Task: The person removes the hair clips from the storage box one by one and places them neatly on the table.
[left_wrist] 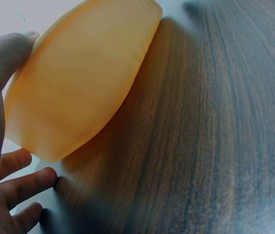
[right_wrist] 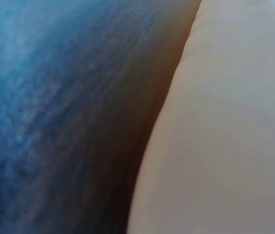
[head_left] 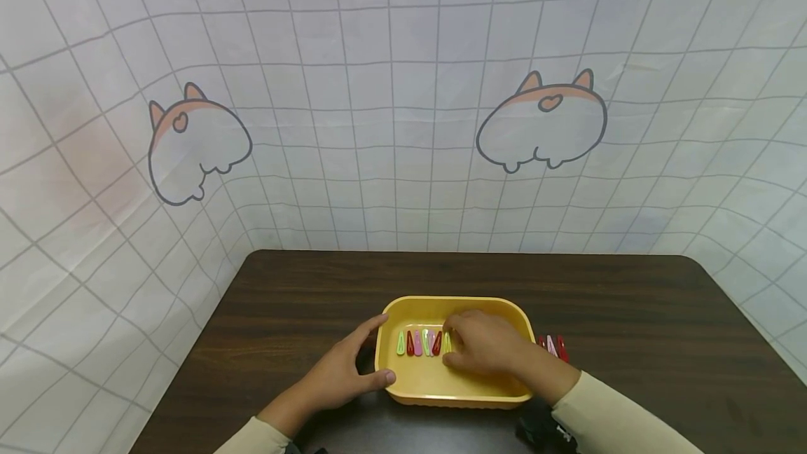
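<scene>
A yellow plastic tray point(head_left: 460, 387) sits on the dark wooden table, and a row of snap hair clips point(head_left: 417, 343) in green, red and pink lies inside it. My left hand point(head_left: 340, 373) rests at the tray's left end, fingers spread, thumb and fingertips right at the rim. In the left wrist view the thumb lies along the rim of the tray point(left_wrist: 88, 73), with other fingers by its lower corner. Reaching into the tray, my right hand point(head_left: 485, 343) pinches a yellow-green hair clip point(head_left: 447, 342) between thumb and index finger at the row's right end.
More hair clips point(head_left: 562, 349), red and pink, lie on the table point(head_left: 643, 342) just right of the tray, partly behind the right forearm. A black object point(head_left: 539, 429) is near the right sleeve. A white gridded curtain point(head_left: 429, 125) hangs behind the table.
</scene>
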A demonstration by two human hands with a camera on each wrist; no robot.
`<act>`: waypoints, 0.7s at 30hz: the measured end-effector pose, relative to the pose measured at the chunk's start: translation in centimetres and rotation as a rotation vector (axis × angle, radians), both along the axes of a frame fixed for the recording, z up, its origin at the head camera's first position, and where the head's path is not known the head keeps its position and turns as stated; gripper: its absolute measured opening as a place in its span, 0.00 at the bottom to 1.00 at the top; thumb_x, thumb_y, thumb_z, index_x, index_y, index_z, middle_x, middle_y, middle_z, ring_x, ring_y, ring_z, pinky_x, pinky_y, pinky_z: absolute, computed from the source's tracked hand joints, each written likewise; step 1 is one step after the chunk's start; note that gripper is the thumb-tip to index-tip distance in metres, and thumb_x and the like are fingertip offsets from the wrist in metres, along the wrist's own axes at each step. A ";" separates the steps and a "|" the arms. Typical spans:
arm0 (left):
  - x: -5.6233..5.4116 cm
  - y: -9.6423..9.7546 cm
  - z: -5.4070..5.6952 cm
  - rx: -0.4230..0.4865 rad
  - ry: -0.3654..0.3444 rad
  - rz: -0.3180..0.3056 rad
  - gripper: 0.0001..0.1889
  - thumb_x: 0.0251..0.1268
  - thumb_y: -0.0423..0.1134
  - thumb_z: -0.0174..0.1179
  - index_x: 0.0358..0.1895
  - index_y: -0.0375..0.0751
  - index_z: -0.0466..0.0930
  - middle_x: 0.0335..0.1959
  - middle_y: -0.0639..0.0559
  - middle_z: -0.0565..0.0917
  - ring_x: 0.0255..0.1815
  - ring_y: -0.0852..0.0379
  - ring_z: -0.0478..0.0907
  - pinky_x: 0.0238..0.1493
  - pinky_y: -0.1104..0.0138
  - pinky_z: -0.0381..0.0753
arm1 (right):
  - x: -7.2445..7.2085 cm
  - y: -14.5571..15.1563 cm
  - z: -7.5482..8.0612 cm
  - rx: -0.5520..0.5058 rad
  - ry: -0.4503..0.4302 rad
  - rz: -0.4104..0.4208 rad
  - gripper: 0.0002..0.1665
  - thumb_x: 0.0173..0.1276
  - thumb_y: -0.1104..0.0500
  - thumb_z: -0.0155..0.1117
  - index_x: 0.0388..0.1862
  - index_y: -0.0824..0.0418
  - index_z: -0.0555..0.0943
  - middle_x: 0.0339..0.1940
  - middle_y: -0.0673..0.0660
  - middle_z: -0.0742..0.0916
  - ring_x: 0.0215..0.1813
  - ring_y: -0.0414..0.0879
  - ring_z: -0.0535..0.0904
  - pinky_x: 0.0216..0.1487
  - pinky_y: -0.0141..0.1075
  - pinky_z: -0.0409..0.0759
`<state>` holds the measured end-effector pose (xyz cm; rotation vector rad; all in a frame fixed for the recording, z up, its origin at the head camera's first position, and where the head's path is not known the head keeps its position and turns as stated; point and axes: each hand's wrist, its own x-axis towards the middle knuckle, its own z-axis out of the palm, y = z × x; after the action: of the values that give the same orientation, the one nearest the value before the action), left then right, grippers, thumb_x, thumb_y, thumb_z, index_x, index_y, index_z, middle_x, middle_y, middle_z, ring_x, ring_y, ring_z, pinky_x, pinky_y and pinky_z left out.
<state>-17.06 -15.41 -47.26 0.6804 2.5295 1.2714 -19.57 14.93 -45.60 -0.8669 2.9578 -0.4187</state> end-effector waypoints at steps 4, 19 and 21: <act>0.0 0.0 0.1 -0.003 -0.005 0.002 0.47 0.64 0.57 0.70 0.82 0.59 0.54 0.69 0.51 0.73 0.68 0.50 0.73 0.65 0.41 0.69 | 0.0 0.0 0.1 -0.022 0.011 -0.008 0.27 0.57 0.44 0.76 0.51 0.56 0.85 0.27 0.39 0.75 0.34 0.38 0.72 0.34 0.35 0.74; 0.0 -0.1 0.0 -0.011 -0.016 -0.002 0.47 0.64 0.58 0.70 0.82 0.61 0.53 0.70 0.52 0.72 0.68 0.49 0.72 0.66 0.41 0.69 | -0.1 0.4 0.7 -0.123 -0.007 -0.013 0.28 0.56 0.52 0.78 0.55 0.59 0.85 0.30 0.40 0.81 0.34 0.36 0.75 0.37 0.35 0.77; 0.0 0.0 0.0 -0.008 -0.014 -0.004 0.47 0.64 0.58 0.70 0.82 0.61 0.53 0.70 0.52 0.72 0.68 0.50 0.72 0.66 0.41 0.68 | -0.1 0.6 0.8 -0.142 -0.015 -0.002 0.28 0.56 0.53 0.78 0.55 0.61 0.84 0.30 0.41 0.82 0.34 0.36 0.75 0.38 0.35 0.78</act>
<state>-17.06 -15.45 -47.28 0.6720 2.5199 1.2597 -19.66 15.51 -44.79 -0.8688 2.9443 -0.6396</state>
